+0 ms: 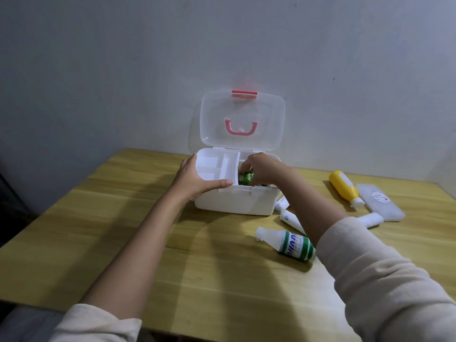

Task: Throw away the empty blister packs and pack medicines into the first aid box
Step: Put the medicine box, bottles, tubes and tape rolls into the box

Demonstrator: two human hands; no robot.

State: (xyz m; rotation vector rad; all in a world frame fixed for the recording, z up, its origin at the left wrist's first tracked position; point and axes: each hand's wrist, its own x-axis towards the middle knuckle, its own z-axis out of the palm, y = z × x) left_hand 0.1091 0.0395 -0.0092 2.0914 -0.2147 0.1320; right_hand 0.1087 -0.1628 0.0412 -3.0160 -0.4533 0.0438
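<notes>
- Right now my left hand (197, 178) grips the white divider tray (217, 169), thumb along its front lip and fingers round its left end, and holds it shoved to the left side of the first aid box (234, 201) so that the deeper bottom compartment on the right lies open.
- Into that gap my right hand (259, 167) lowers a green-labelled medicine bottle (245, 178), fingers closed round its top; it is partly below the rim, just beside the tray's right edge.
- Behind them the clear lid (243, 119) stands upright against the wall, its pink handle (239, 127) and red latch (244, 94) out of the way, which I judge keeps both hands free for packing.
- Everything not yet packed lies on the wooden table (123, 230) to the right of the box, within reach of my right hand: a green-striped white bottle (291, 245) on its side near my forearm, two small white tubes (291, 218) close to the box's front corner, a yellow bottle (344, 187) lying down, a frosted flat case (380, 202) touching or just beside it, and a white item (371, 219) half hidden by my sleeve.
- No blister packs are anywhere in sight, so I cannot tell how that part stands.
- Packing looks, to my judgement, about begun, with most medicines to go.
</notes>
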